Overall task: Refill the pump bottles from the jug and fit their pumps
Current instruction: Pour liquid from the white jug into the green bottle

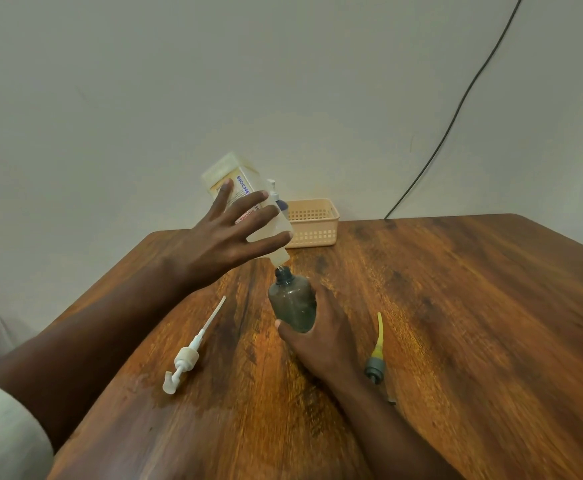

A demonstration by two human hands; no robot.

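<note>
My left hand (227, 233) grips a translucent white jug (234, 181) with a printed label, tipped mouth-down. The jug's spout sits right over the open neck of a small dark grey bottle (291, 301). My right hand (321, 336) holds that bottle upright on the table, fingers wrapped around its lower part. A white pump (187, 355) with its long tube lies on the table to the left. To the right lies a grey pump with a yellow tube (376, 355).
A beige slotted basket (314, 223) stands at the table's far edge by the wall. A bottle with a white pump fitted (276, 197) shows behind the jug. A black cable (456, 109) runs down the wall. A wet patch (179, 396) darkens the wooden table (473, 323).
</note>
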